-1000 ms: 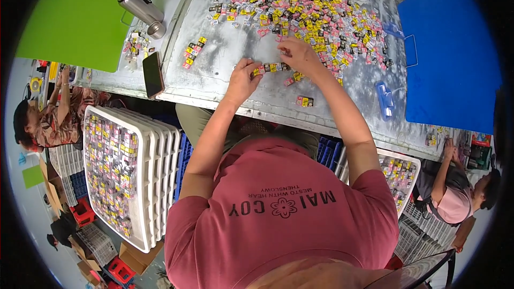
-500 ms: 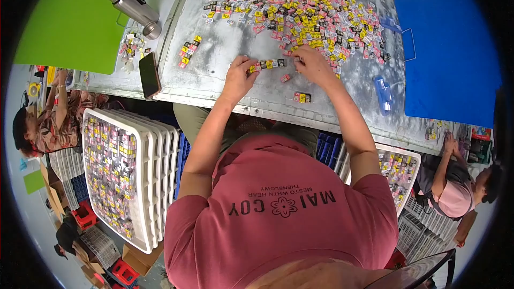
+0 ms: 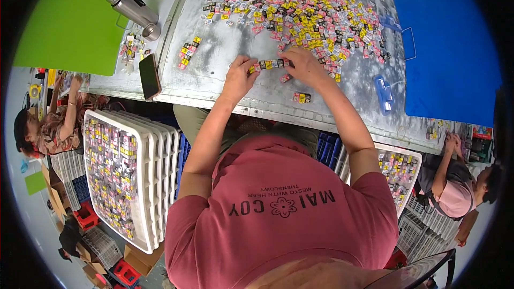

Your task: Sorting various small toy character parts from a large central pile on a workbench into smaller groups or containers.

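Note:
A short row of small square packets (image 3: 270, 65), coloured yellow, black, white and pink, lies on the metal table between my hands. My left hand (image 3: 239, 79) pinches its left end. At the right end, the fingers of my right hand (image 3: 307, 68) close on the end packet, which they partly hide. Just below those fingers is a loose pink packet (image 3: 285, 78). Nearer the table edge rests a joined group of dark and pink packets (image 3: 302, 98). Beyond my hands spreads a large heap of the same packets (image 3: 310, 18).
A small cluster of packets (image 3: 188, 52) lies to the left, near a phone (image 3: 150, 76) and a steel flask (image 3: 133, 6). A blue clip-like object (image 3: 383, 94) lies right. Stacked white trays (image 3: 143, 182) stand beside me. Co-workers sit at both sides.
My right hand has moved left from the heap's edge to the row's right end, bringing a packet against it. My left hand has stayed in place.

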{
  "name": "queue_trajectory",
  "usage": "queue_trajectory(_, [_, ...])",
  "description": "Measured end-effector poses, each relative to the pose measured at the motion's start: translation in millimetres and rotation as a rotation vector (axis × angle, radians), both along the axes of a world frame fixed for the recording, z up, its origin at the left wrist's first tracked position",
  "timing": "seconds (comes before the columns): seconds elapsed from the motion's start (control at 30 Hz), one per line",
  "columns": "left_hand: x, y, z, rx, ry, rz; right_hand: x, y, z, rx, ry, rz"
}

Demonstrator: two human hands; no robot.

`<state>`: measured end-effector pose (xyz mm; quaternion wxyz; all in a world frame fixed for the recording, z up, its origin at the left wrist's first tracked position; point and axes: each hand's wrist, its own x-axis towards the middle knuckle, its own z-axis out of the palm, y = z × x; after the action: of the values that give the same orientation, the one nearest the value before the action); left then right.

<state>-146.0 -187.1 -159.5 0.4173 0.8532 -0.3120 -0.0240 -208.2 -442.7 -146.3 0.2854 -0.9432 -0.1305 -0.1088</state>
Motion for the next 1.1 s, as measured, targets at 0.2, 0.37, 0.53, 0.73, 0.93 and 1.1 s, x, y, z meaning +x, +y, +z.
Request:
queue_trajectory(0.2, [2.1,-2.6,3.7,0.038,-0.05,-0.028,2.8,12.2,4.1,0.085,0.108,0.036])
queue_trajectory(0.37, [2.4,-3.7,5.9,0.046,-0.029,-0.035,4.3,15.6,-2.6,0.053,0.069,0.047])
queue_trajectory(0.53, [2.3,-6.8,11.1,0.002,-0.01,-0.054,1.0,16.8,-1.2,0.107,0.075,0.021])
queue_trajectory(0.73, [-10.8,-11.1,39.4,0.009,0.058,-0.135,-23.1,6.3,27.1,0.118,0.103,0.055])
queue_trajectory(0.93, [-62.3,-24.7,42.6,-0.01,0.067,-0.328,-109.1,3.9,62.3,0.108,0.28,-0.104])
queue_trajectory(1.1, [-90.3,-31.8,39.7,0.087,0.096,-0.442,-155.0,5.4,51.6,0.173,0.33,-0.178])
